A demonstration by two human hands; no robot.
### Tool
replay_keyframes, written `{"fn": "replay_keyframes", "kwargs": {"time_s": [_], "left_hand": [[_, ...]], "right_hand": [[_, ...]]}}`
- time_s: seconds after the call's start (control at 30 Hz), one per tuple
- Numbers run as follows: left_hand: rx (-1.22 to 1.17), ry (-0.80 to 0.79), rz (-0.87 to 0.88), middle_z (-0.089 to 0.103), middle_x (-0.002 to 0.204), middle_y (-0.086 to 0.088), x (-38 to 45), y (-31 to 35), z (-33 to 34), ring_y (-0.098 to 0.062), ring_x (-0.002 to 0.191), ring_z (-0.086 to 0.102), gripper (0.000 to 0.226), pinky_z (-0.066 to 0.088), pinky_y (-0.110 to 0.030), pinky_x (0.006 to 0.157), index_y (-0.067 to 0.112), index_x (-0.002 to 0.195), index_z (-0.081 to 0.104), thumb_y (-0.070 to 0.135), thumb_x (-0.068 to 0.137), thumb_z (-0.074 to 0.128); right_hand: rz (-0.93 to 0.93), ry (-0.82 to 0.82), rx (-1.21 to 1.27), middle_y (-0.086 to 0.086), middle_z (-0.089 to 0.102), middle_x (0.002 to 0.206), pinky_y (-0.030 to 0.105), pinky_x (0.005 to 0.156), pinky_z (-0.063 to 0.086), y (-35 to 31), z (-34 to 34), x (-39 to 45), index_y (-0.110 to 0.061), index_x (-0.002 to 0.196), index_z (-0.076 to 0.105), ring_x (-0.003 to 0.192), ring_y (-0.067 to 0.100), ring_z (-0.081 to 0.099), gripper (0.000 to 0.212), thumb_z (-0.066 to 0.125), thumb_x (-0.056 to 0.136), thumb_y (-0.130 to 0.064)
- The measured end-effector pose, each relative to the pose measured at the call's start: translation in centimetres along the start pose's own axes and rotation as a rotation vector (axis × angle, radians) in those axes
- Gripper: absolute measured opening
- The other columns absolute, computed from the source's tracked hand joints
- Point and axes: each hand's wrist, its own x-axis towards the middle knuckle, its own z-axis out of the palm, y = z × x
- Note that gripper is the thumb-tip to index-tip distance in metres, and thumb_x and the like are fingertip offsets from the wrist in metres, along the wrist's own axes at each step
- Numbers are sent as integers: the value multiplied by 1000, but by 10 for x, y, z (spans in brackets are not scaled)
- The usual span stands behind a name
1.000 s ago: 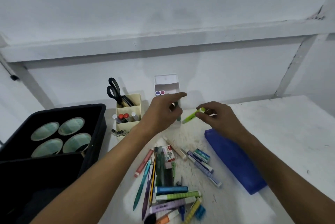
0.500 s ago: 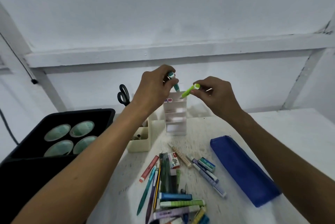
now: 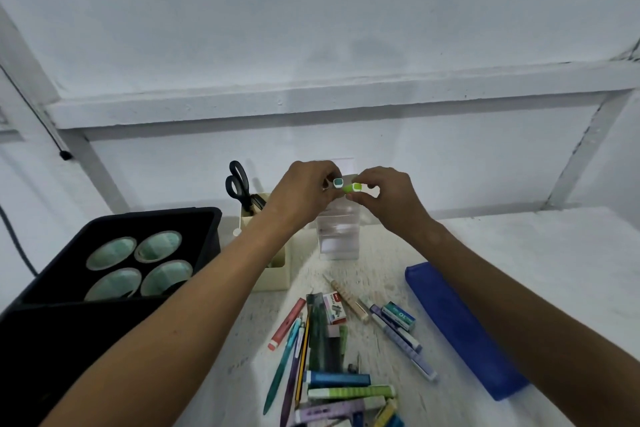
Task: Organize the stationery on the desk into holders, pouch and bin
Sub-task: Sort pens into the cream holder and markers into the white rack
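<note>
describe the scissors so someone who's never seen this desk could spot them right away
Start at the black bin on the desk's left. Just right of it stands a cream holder; the scissors stick up from its back, the only black looped handles there.

Your bin (image 3: 207, 219) sits left; holder (image 3: 277, 274) with scissors (image 3: 237, 186) beside it, clear organizer (image 3: 337, 236) just right, pouch (image 3: 460, 326) far right, pens (image 3: 332, 357) in front.
</note>
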Motion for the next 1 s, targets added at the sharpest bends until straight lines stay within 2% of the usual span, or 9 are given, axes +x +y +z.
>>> {"fn": "replay_keyframes", "kwargs": {"time_s": [0.07,0.13,0.2,0.27,0.4,0.57,0.67,0.77,1.0], "left_hand": [[49,-40,-14,72,94,-3,2,-3,4,-18,87,65,21,52,-34,80,13,102,72,27,87,69],[73,-64,-20,72,93,-3,5,-5,8,-19,86,64,22,52,-36,80,15,102,73,30,88,68],[123,-87,-10,72,92,-1,9,-8,11,-20,86,64,20,51,-36,80,18,101,74,32,89,66],[209,-107,8,71,93,0,12,-10,14,-22,89,63,18,47,-36,81,21,101,74,32,90,64],[275,-69,7,58,107,-3,16,-17,20,-24,104,50,24,37,-35,84,27,110,71,34,88,64],[279,-6,-17,45,115,-5,16,-22,25,-25,111,39,27,32,-35,90,30,111,71,40,87,65],[278,-4,-43,41,131,-6,18,-24,27,-27,124,33,28,30,-39,97,31,111,72,40,86,66],[267,-20,-61,38,141,-6,21,-27,31,-27,131,28,27,28,-41,103,30,111,72,38,85,67],[245,-5,-64,40,141,-6,22,-30,36,-26,133,29,27,28,-42,103,27,112,72,33,86,68]], "right_hand": [[14,-31,-19,4,74,94,23,73,46,-2,3,1,-13,97,74,71,12,58,19,72,82,-23],[-10,-60,-14,2,74,94,8,67,40,-5,5,3,-15,99,75,62,2,53,18,71,82,-22],[-46,-78,-11,-1,74,94,6,65,34,-5,6,5,-17,100,74,64,-5,51,18,71,82,-18],[-77,-107,-57,-3,74,96,12,68,32,-1,8,7,-21,103,73,69,3,47,21,69,83,-14],[-100,-120,-222,2,72,85,37,75,37,5,11,13,-20,103,72,79,22,43,23,69,82,-11],[-125,-143,-332,3,65,84,37,79,26,7,11,16,-22,101,71,95,24,45,16,64,87,-19],[-162,-120,-370,3,65,85,36,80,23,11,13,16,-21,100,71,97,24,46,17,65,85,-21],[-203,-125,-435,2,70,88,40,83,26,13,16,18,-19,102,71,98,26,49,19,65,84,-20],[-244,-96,-480,4,73,91,43,83,29,13,18,17,-18,105,70,96,30,52,22,64,84,-17]]}}
